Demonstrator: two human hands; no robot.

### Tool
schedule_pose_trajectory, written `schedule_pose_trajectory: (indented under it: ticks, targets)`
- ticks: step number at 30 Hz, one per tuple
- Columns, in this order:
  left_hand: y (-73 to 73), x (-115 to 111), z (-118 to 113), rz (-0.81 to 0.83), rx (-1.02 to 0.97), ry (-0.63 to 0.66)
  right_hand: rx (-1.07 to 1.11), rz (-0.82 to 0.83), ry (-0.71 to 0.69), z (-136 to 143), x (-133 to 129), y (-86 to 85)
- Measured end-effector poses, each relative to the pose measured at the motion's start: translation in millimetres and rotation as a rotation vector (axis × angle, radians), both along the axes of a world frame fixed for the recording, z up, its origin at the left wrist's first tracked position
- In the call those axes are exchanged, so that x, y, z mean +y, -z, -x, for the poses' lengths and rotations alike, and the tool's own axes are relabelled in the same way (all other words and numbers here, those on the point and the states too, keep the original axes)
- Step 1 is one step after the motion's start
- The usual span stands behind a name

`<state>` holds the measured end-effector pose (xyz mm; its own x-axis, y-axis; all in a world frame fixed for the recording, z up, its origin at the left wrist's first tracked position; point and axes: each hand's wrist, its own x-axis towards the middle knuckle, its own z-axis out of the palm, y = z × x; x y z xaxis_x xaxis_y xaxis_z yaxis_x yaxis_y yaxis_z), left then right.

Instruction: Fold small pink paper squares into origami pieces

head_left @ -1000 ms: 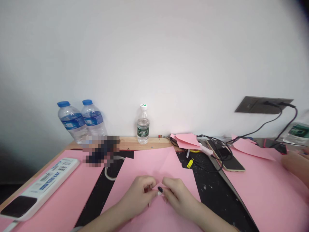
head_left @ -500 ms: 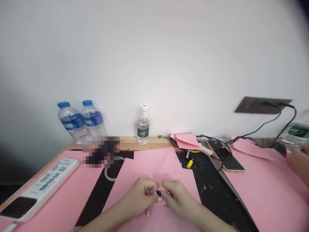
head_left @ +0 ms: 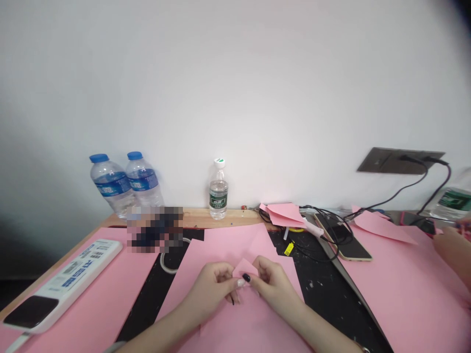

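Note:
A small folded piece of pink paper [head_left: 245, 267] is pinched between my two hands, its pointed top facing away from me. My left hand [head_left: 217, 285] grips its left side, thumb on the front and fingers curled behind. On the other side my right hand [head_left: 270, 279] closes on it, the dark-nailed thumb pressed near the middle, beside the left thumb. Larger pink sheets [head_left: 253, 331] lie beneath both hands on the black table surface [head_left: 324, 299]. The lower part of the folded paper is partly hidden by my thumbs.
A white power bank [head_left: 69, 282] rests at left. Blue-capped bottles [head_left: 112, 184] and a small water bottle [head_left: 219, 191] stand by the wall. Folded pink paper [head_left: 285, 214], cables and a phone [head_left: 348, 240] lie at right. Another person's hand [head_left: 454, 247] shows at the right edge.
Both my hands have risen slightly, away from me, with the folded paper. More of its pointed top now shows between my fingers.

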<state>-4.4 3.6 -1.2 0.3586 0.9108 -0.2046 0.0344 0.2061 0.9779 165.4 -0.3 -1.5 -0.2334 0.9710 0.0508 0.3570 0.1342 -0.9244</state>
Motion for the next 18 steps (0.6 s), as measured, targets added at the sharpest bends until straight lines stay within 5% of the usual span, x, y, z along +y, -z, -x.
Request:
schedule_pose_trajectory:
  ticks: [18]
  targets:
    - [6.9,3.5,3.5,0.02,-0.029,0.027,-0.038,-0.051,0.003,-2.1,-0.2,3.2]
